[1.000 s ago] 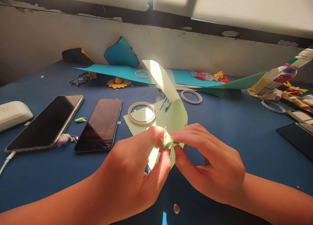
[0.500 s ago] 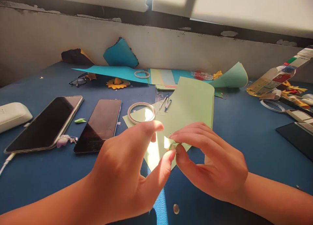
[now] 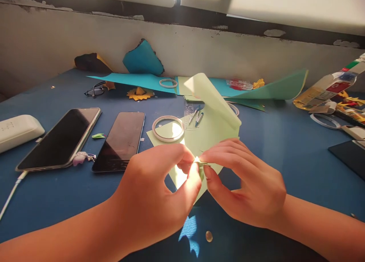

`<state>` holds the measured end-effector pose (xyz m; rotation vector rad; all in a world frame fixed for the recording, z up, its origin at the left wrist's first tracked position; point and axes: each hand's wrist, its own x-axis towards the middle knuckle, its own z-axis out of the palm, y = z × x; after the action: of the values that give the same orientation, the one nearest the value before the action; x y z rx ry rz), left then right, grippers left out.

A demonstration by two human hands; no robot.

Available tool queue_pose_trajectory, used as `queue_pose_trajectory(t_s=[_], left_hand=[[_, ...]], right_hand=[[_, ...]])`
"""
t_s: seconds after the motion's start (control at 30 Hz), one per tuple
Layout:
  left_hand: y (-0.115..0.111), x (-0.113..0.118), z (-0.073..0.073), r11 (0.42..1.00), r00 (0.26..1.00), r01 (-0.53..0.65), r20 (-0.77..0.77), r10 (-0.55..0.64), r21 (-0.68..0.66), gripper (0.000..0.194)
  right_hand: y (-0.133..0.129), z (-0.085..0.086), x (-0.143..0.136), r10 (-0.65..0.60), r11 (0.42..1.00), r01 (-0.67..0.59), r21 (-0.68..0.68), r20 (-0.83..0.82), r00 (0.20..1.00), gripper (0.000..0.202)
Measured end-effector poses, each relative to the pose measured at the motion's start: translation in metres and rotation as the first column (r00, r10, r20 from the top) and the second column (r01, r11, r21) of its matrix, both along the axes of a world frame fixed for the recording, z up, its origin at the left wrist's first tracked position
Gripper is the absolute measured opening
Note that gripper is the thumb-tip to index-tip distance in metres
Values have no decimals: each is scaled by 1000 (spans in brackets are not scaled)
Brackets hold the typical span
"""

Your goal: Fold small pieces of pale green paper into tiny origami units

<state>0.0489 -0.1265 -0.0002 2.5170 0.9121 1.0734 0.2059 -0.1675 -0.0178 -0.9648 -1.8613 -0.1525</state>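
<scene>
A small folded piece of pale green paper (image 3: 202, 164) is held between my two hands above the table. My left hand (image 3: 159, 186) pinches its left side between thumb and index finger, in bright sunlight. My right hand (image 3: 248, 182) grips the right side with its thumb below and fingers above. Fingertips hide much of the piece. Beneath and behind the hands lies a large light green sheet (image 3: 212, 134), its far part curled over. A tape roll (image 3: 168, 118) rests on the sheet's left edge, near a compass (image 3: 194, 114) and a clear ruler (image 3: 188, 111).
Two phones (image 3: 61, 138) (image 3: 121, 140) and a white case (image 3: 19, 131) lie left. Behind are blue sheets (image 3: 134, 81), glasses (image 3: 95, 90) and a yellow paper flower (image 3: 140, 94). A bottle (image 3: 325, 89) leans at right; a small round object (image 3: 209, 236) sits near the front.
My left index finger has come down to meet the thumb on the small paper. The large green sheet's curled part has folded further over. The whole view has shifted slightly.
</scene>
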Motion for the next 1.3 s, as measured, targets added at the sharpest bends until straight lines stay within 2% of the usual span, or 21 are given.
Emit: queue_pose_trajectory(t_s=[0.1,0.2,0.27,0.33,0.43,0.5,0.67,0.83,0.93,1.13,1.3], left_hand=[[1,0,2,980,1000,-13,13,16,-200,8],[4,0,4,930,998,-19,45,38,-367,12],[6,0,5,898,996,-20,72,58,-439,14],[7,1,6,875,993,-14,99,70,-484,16],[7,1,5,855,991,3,116,67,-519,15],[7,1,5,845,992,7,113,63,-535,13],[8,0,5,800,987,61,154,40,-597,15],[9,-1,5,730,980,135,200,3,-670,14],[10,-1,5,697,981,143,196,-3,-703,15],[13,-2,8,605,986,158,152,-61,-780,15],[15,-3,9,627,985,166,156,-72,-761,15]], right_hand=[[0,0,2,-4,996,2,-95,-25,1000,18],[-1,-1,5,32,981,-46,-186,-82,996,22],[-1,-2,6,52,982,-66,-178,-84,995,24],[0,-4,6,51,994,-52,-99,-16,999,24],[1,-5,5,24,999,-30,44,125,992,27],[2,-5,4,14,997,-25,69,148,989,27],[1,-3,5,31,999,-33,40,47,998,24],[-1,-3,7,128,990,-133,37,123,984,32],[-2,-3,7,143,989,-147,23,136,980,29],[-2,4,1,177,982,-175,-69,28,984,23],[-3,7,2,214,964,-214,-157,-15,977,20]])
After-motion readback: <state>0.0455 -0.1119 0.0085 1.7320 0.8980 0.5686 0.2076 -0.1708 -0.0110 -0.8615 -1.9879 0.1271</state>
